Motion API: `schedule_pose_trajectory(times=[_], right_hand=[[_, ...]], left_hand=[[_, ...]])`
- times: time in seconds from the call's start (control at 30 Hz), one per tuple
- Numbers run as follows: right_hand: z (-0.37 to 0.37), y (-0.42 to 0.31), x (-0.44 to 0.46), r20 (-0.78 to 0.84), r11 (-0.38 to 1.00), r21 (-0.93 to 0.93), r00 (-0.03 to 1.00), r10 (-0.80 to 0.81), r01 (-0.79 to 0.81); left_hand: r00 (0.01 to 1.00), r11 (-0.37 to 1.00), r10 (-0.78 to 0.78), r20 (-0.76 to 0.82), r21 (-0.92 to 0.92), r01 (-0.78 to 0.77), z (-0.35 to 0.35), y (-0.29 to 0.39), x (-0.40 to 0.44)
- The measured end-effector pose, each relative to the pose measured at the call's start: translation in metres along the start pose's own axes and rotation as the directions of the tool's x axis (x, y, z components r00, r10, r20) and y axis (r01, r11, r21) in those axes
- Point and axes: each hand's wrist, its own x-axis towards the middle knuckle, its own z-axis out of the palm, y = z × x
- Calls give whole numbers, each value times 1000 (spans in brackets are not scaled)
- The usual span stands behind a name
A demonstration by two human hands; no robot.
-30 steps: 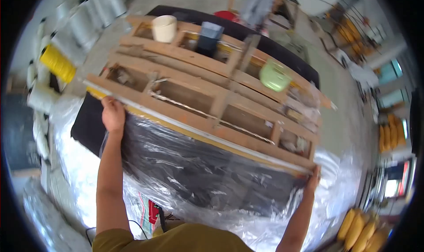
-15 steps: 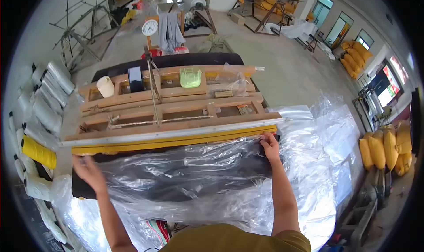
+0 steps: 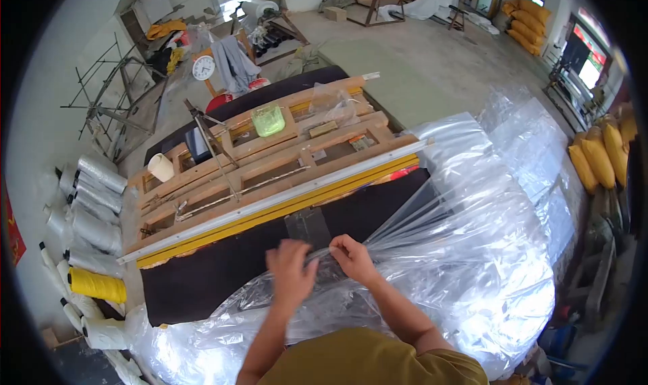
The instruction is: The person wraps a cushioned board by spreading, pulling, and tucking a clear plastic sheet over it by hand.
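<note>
Clear plastic film (image 3: 445,229) lies bunched over the near side of the machine and spreads to the right. My right hand (image 3: 352,258) pinches a gathered edge of it near the middle. Just left of it, my left hand (image 3: 291,273) is motion-blurred, over the edge of the film, its fingers apart and its palm side hidden. Beyond both hands is a bare black surface (image 3: 216,277) with a strip of tape (image 3: 307,226). Behind that runs a yellow bar (image 3: 283,209) with a pale metal rail, in front of a wooden frame (image 3: 202,192).
On the frame stand a cream cup (image 3: 160,167), a green container (image 3: 268,121) and a dark box (image 3: 198,145). Film rolls (image 3: 94,229) and a yellow spool (image 3: 98,286) are at the left. Yellow sacks (image 3: 594,159) stand at the right.
Both hands have come from the ends of the yellow bar to the middle. The film has been drawn back from the black surface towards me and bunched. The view has turned.
</note>
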Motion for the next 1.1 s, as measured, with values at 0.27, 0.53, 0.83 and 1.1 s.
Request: schedule_pose_trajectory(times=[0.27, 0.53, 0.83, 1.1], right_hand=[[-193, 37, 9, -176, 218, -963, 982, -73, -157], [-109, 39, 35, -168, 262, -957, 974, -153, -124], [162, -45, -6, 858, 882, 13, 447, -251, 471], [-67, -39, -46, 865, 935, -323, 445, 231, 143]], left_hand=[[968, 950, -221, 118, -200, 241, -23, -115, -104], [675, 496, -573, -466, 459, 738, -105, -295, -158], [640, 666, -501, -583, 213, 715, -98, -284, -155], [679, 696, -511, -527, 209, 687, -98, -298, -156]])
